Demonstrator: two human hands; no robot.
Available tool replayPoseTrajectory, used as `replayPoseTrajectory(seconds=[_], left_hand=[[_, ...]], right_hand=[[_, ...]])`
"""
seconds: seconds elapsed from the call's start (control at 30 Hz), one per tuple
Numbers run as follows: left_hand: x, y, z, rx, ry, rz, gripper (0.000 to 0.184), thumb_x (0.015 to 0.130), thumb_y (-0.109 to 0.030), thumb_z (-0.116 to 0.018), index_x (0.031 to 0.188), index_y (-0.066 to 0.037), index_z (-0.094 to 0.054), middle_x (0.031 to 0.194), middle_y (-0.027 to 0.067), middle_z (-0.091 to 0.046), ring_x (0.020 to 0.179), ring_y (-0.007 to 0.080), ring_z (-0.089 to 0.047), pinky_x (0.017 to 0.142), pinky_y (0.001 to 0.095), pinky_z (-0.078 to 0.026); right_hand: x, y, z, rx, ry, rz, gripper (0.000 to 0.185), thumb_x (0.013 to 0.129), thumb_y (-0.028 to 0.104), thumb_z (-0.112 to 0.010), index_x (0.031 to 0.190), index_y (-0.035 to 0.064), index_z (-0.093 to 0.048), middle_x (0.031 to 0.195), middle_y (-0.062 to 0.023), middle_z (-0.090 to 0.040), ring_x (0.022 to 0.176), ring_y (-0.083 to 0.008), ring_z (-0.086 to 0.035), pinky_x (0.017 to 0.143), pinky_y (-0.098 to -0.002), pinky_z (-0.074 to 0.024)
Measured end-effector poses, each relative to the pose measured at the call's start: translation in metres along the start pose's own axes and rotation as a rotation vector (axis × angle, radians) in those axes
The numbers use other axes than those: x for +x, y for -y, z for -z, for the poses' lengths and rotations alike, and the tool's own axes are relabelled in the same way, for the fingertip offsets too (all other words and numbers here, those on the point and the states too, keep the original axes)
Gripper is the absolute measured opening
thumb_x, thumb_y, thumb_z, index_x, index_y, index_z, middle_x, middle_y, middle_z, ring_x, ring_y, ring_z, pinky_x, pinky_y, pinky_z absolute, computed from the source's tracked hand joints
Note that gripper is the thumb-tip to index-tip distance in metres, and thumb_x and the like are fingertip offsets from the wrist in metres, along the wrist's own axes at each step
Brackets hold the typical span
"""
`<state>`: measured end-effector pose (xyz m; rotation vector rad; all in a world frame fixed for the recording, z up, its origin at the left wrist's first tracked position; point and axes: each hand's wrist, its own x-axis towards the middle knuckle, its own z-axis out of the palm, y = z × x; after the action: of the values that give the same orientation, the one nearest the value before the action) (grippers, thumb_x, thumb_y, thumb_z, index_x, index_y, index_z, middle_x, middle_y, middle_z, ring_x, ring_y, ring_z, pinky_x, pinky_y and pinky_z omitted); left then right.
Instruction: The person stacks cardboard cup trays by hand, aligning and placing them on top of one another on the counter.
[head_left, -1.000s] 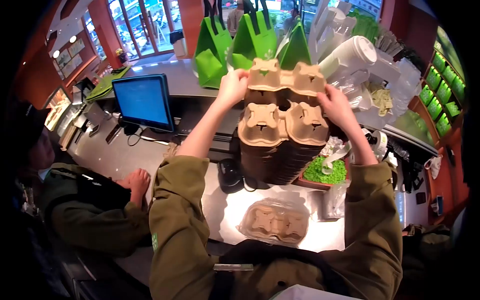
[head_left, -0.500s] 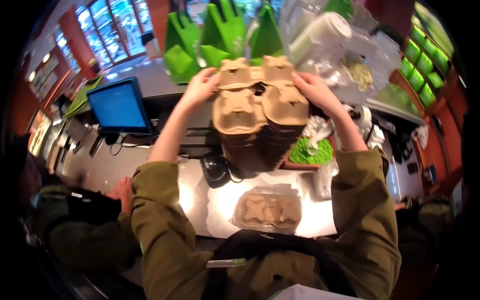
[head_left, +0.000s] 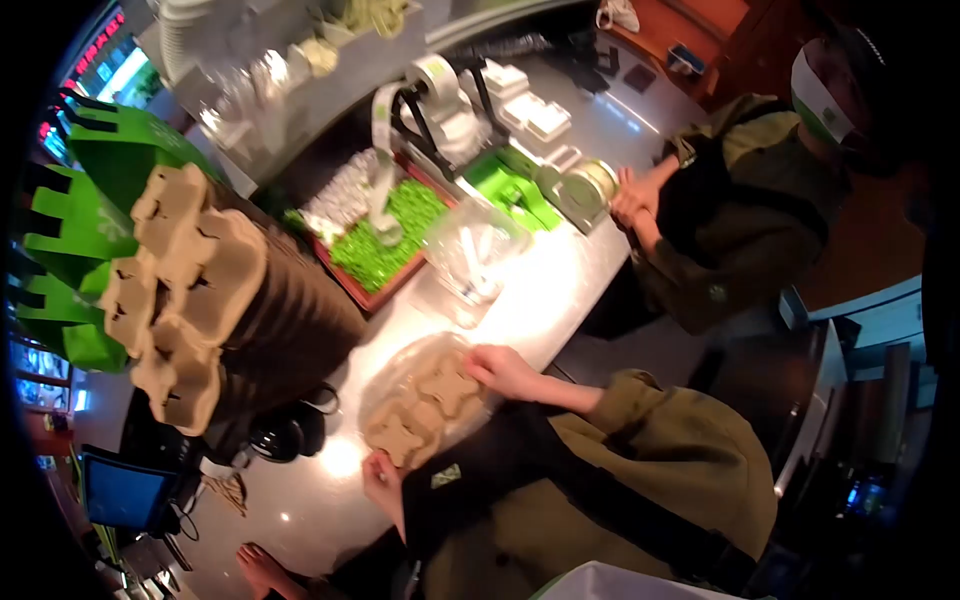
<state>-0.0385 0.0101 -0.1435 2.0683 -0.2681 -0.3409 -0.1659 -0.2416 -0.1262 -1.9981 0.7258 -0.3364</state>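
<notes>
A brown cardboard cup carrier [head_left: 398,436] in clear plastic lies on the lit counter, close to my body. At its lower left end, my left hand [head_left: 384,487] pinches the edge. The fingers of my right hand [head_left: 503,372] are closed on its upper right end. To the left stands a tall stack of cardboard cup carriers [head_left: 290,300], its top ones set unevenly; neither hand touches it. Beyond the wrapped carrier is a clear plastic bag [head_left: 475,255].
A planter [head_left: 390,250] with green and white filling stands behind the bag. Green bags [head_left: 75,225] and a monitor [head_left: 125,490] are at the left. A co-worker [head_left: 740,200] stands at the right with hands together. Another person's hand [head_left: 262,568] shows at the bottom left.
The view has turned, with the stack now at the left. My hands have left the top carriers on the stack and come down to the wrapped carrier, taking hold of its ends.
</notes>
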Motion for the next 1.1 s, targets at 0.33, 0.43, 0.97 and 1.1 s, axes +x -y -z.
replayPoseTrajectory(seconds=[0.33,0.43,0.97,1.1], left_hand=[[0.011,-0.029,0.007,0.176,0.039,0.070,0.016,0.078,-0.013,-0.057,0.076,0.002,-0.053,0.057,0.0071,-0.053,0.050,0.0128,-0.049,0.048,0.0258,-0.040],[0.014,-0.016,0.010,0.146,0.039,0.101,0.016,0.078,-0.013,-0.057,0.073,0.002,-0.055,0.054,0.0061,-0.053,0.050,0.0100,-0.049,0.047,0.0253,-0.039],[0.033,-0.146,0.116,-0.408,-0.300,-0.367,0.008,0.083,-0.010,-0.051,0.089,-0.004,-0.049,0.077,-0.0020,-0.047,0.066,0.0034,-0.043,0.060,0.0150,-0.035],[0.092,-0.253,0.181,-0.578,-0.571,-0.549,0.032,0.090,-0.024,-0.040,0.114,-0.003,-0.038,0.102,0.0075,-0.049,0.086,0.0158,-0.051,0.073,0.0264,-0.045]], right_hand=[[0.023,-0.003,0.009,0.005,0.044,-0.180,0.016,0.069,0.013,-0.056,0.065,-0.0026,-0.056,0.060,-0.0199,-0.055,0.059,-0.0341,-0.056,0.057,-0.0397,-0.0441],[0.031,-0.008,0.011,-0.050,0.172,-0.266,0.018,0.069,0.015,-0.059,0.067,-0.0024,-0.058,0.060,-0.0148,-0.056,0.057,-0.0241,-0.055,0.055,-0.0334,-0.0433],[0.035,0.137,0.063,0.238,0.940,0.283,0.014,0.081,0.014,-0.053,0.078,0.0000,-0.055,0.062,-0.0021,-0.052,0.056,-0.0066,-0.046,0.051,-0.0213,-0.0378],[0.060,0.220,0.020,0.578,0.767,0.297,0.020,0.083,0.016,-0.051,0.077,-0.0026,-0.054,0.057,-0.0021,-0.052,0.053,-0.0067,-0.049,0.049,-0.0215,-0.0404]])
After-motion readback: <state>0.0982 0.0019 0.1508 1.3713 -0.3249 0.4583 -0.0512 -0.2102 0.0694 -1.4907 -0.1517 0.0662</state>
